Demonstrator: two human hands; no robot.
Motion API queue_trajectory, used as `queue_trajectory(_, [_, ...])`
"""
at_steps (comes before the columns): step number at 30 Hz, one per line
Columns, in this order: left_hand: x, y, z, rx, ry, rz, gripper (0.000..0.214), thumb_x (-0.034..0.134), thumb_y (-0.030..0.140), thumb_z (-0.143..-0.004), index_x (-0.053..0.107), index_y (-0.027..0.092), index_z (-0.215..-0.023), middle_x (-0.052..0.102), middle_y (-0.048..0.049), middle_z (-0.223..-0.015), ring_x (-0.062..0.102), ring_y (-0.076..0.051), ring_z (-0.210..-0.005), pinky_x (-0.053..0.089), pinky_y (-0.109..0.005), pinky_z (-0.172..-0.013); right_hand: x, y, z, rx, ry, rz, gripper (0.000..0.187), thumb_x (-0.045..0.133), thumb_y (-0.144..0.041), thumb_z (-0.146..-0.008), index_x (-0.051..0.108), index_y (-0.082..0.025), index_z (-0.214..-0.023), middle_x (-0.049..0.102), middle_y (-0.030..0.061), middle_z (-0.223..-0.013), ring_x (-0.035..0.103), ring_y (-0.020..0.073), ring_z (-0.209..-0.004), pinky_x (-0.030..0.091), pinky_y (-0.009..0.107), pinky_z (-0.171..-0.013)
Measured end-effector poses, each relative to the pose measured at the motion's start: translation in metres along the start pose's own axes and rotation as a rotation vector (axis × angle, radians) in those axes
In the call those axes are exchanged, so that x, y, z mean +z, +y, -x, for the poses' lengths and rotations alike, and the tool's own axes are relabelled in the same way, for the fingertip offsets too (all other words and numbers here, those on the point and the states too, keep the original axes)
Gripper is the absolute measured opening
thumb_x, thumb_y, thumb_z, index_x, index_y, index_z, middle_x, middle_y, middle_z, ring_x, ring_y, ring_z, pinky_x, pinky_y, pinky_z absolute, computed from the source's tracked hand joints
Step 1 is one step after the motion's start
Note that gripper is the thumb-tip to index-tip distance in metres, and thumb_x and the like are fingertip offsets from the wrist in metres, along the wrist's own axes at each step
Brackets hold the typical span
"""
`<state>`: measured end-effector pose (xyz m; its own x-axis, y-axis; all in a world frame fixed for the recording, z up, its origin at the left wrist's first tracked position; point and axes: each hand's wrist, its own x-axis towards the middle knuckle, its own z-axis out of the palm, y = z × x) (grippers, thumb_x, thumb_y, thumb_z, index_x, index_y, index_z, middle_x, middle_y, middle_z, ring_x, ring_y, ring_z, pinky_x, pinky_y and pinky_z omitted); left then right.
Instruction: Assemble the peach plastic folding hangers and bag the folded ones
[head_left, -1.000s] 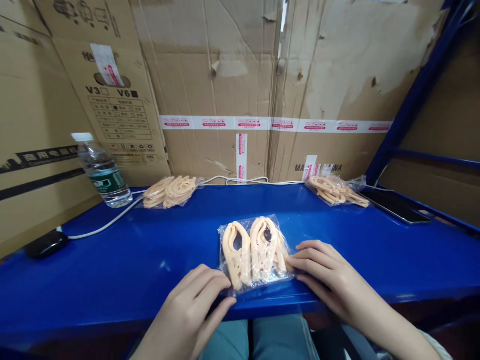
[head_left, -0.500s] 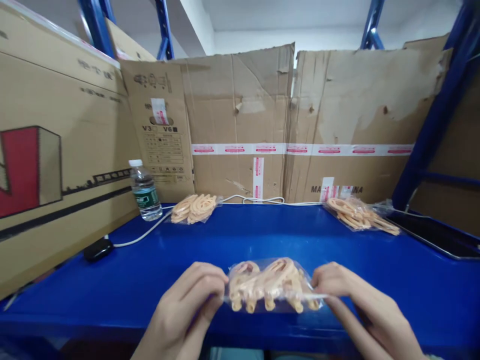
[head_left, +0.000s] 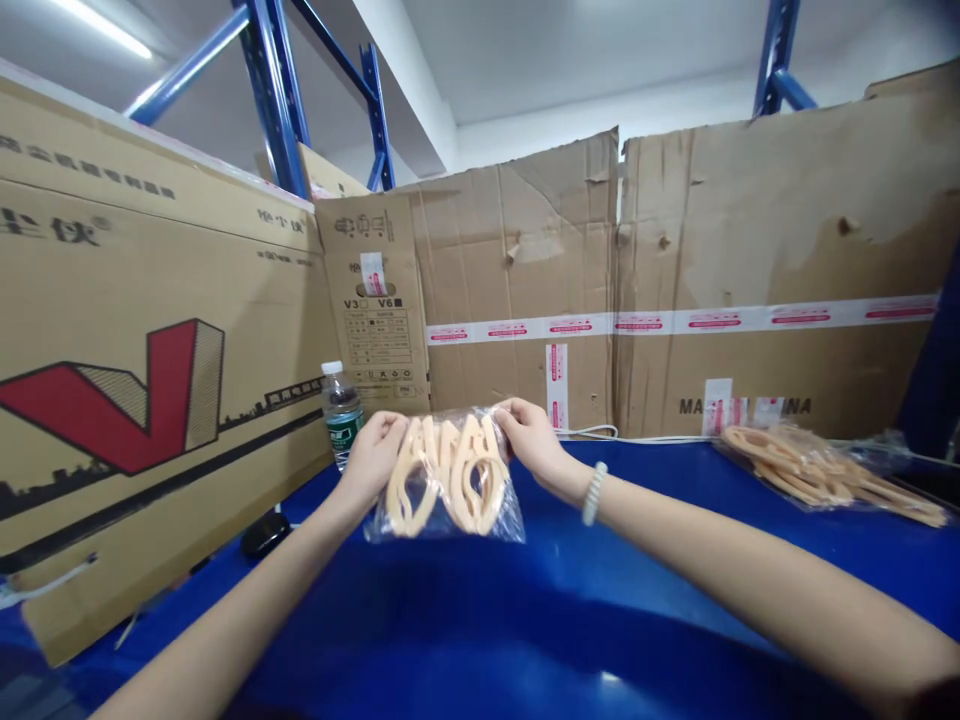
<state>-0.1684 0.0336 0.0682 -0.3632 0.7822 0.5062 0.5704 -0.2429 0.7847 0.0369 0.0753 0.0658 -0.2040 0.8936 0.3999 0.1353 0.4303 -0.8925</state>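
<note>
A clear plastic bag (head_left: pixel 448 480) of beige, looped pieces that look like folding hangers is stretched between my hands near the back left of the blue table. My left hand (head_left: pixel 376 452) pinches its upper left corner, close to a water bottle (head_left: pixel 342 425). At the upper right corner, my right hand (head_left: pixel 531 440) grips the plastic with fingers closed. The looped ends of the pieces point down toward me. Whatever lies behind the bag is hidden.
A similar bag of beige pieces (head_left: pixel 825 465) lies at the back right. Cardboard panels (head_left: pixel 517 240) stand behind the table (head_left: pixel 450 620), and a large printed box (head_left: pixel 112 300) walls the left. A black device (head_left: pixel 265 535) sits beside that box. A white cable (head_left: pixel 592 432) runs along the back.
Both hands have carried the bag forward from the table's front to its back left, and it now hangs more upright. The camera view has shifted left and up. The back-left bag seen earlier is now hidden.
</note>
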Motion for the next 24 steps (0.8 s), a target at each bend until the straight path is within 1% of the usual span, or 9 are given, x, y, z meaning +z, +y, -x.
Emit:
queue_trajectory(2, [0.003, -0.002, -0.042, -0.022, 0.012, -0.127, 0.024, 0.058, 0.034, -0.095, 0.061, 0.013, -0.108, 0.066, -0.0061, -0.102, 0.065, -0.019, -0.086, 0.056, -0.037, -0.076, 0.017, 0.002, -0.037, 0.066, 0.044, 0.026, 0.019, 0.054, -0.030, -0.099, 0.060, -0.013, -0.104, 0.062, 0.0011, -0.085, 0.060, 0.0114, -0.064, 0.052, 0.025, -0.057])
queue_trajectory(4, [0.009, -0.004, -0.077, -0.037, 0.008, -0.263, 0.028, 0.059, 0.032, -0.095, 0.059, 0.015, -0.117, 0.063, -0.0086, -0.115, 0.065, -0.022, -0.097, 0.056, -0.041, -0.082, 0.030, 0.008, -0.070, 0.136, 0.045, 0.067, 0.024, 0.057, -0.033, -0.098, 0.060, -0.014, -0.111, 0.064, 0.0050, -0.100, 0.063, 0.0148, -0.077, 0.056, 0.030, -0.066])
queue_trajectory(6, [0.018, -0.008, -0.098, -0.051, -0.010, -0.393, 0.031, 0.060, 0.031, -0.095, 0.058, 0.016, -0.121, 0.061, -0.0095, -0.121, 0.064, -0.024, -0.102, 0.055, -0.044, -0.085, 0.037, 0.018, -0.091, 0.192, 0.012, 0.116, 0.026, 0.058, -0.033, -0.097, 0.059, -0.015, -0.116, 0.063, 0.0067, -0.107, 0.064, 0.0172, -0.084, 0.057, 0.034, -0.072])
queue_trajectory(8, [0.030, -0.016, -0.101, -0.063, -0.041, -0.507, 0.032, 0.060, 0.030, -0.094, 0.057, 0.016, -0.123, 0.060, -0.0099, -0.123, 0.063, -0.024, -0.103, 0.055, -0.045, -0.086, 0.038, 0.031, -0.099, 0.221, -0.030, 0.177, 0.028, 0.059, -0.033, -0.097, 0.059, -0.015, -0.118, 0.063, 0.0076, -0.111, 0.065, 0.0190, -0.089, 0.057, 0.036, -0.075])
queue_trajectory(11, [0.043, -0.027, -0.083, -0.013, -0.086, -0.632, 0.032, 0.060, 0.031, -0.094, 0.057, 0.016, -0.123, 0.060, -0.0102, -0.123, 0.063, -0.025, -0.104, 0.054, -0.045, -0.087, 0.028, 0.051, -0.088, 0.196, -0.078, 0.285, 0.029, 0.059, -0.033, -0.096, 0.058, -0.015, -0.119, 0.061, 0.0084, -0.115, 0.064, 0.0208, -0.095, 0.056, 0.040, -0.080])
queue_trajectory(15, [0.047, -0.025, -0.047, 0.219, -0.134, -0.704, 0.033, 0.058, 0.032, -0.095, 0.057, 0.016, -0.124, 0.057, -0.0108, -0.129, 0.058, -0.027, -0.114, 0.047, -0.051, -0.096, -0.011, 0.065, -0.046, 0.071, -0.160, 0.427, 0.024, 0.060, -0.031, -0.096, 0.061, -0.014, -0.113, 0.064, 0.0071, -0.110, 0.064, 0.0200, -0.094, 0.055, 0.040, -0.082])
queue_trajectory(20, [0.061, 0.000, 0.008, 0.516, -0.364, -0.639, 0.021, 0.051, 0.023, -0.091, 0.065, 0.018, -0.105, 0.065, -0.0105, -0.120, 0.052, -0.030, -0.123, 0.035, -0.047, -0.109, -0.091, 0.064, 0.025, -0.060, -0.276, 0.561, 0.010, 0.061, -0.018, -0.090, 0.066, -0.015, -0.099, 0.069, 0.0010, -0.081, 0.064, 0.0153, -0.071, 0.050, 0.028, -0.068])
queue_trajectory(22, [0.078, 0.013, 0.033, 0.606, -0.491, -0.577, 0.022, 0.050, 0.022, -0.089, 0.065, 0.020, -0.105, 0.065, -0.0093, -0.118, 0.055, -0.029, -0.118, 0.036, -0.046, -0.107, -0.127, 0.061, 0.044, -0.088, -0.231, 0.634, 0.010, 0.060, -0.016, -0.087, 0.069, -0.016, -0.091, 0.070, 0.0014, -0.078, 0.064, 0.0157, -0.071, 0.047, 0.026, -0.067])
queue_trajectory(24, [0.101, 0.028, 0.056, 0.669, -0.624, -0.505, 0.027, 0.054, 0.020, -0.085, 0.063, 0.021, -0.110, 0.065, -0.0094, -0.121, 0.055, -0.030, -0.117, 0.040, -0.046, -0.103, -0.165, 0.057, 0.052, -0.091, -0.123, 0.725, 0.012, 0.058, -0.017, -0.087, 0.069, -0.017, -0.084, 0.070, 0.0026, -0.078, 0.063, 0.0169, -0.073, 0.046, 0.027, -0.070])
